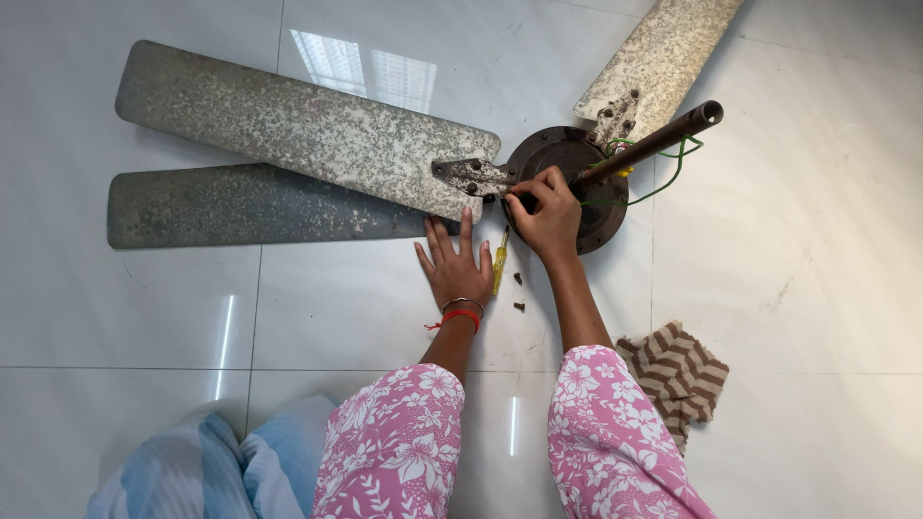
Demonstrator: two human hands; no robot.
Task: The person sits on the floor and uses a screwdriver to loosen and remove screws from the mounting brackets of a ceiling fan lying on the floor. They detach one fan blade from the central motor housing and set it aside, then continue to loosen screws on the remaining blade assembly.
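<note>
A ceiling fan lies on the white tiled floor, its dark round motor housing [591,207] at centre right with a brown rod [654,144] sticking out. A speckled grey blade [288,125] reaches left, its metal bracket [471,176] meeting the housing. My right hand [548,213] is closed at the housing's edge by that bracket; what its fingertips pinch is hidden. My left hand [456,261] rests flat on the floor, fingers spread, touching the lower grey blade [250,204]. A yellow-handled screwdriver [500,259] lies between my hands.
Two small dark screws [518,292] lie on the floor by my right wrist. A third blade [663,53] runs off the top. Green wires [673,163] loop from the housing. A brown striped cloth [678,377] lies at lower right.
</note>
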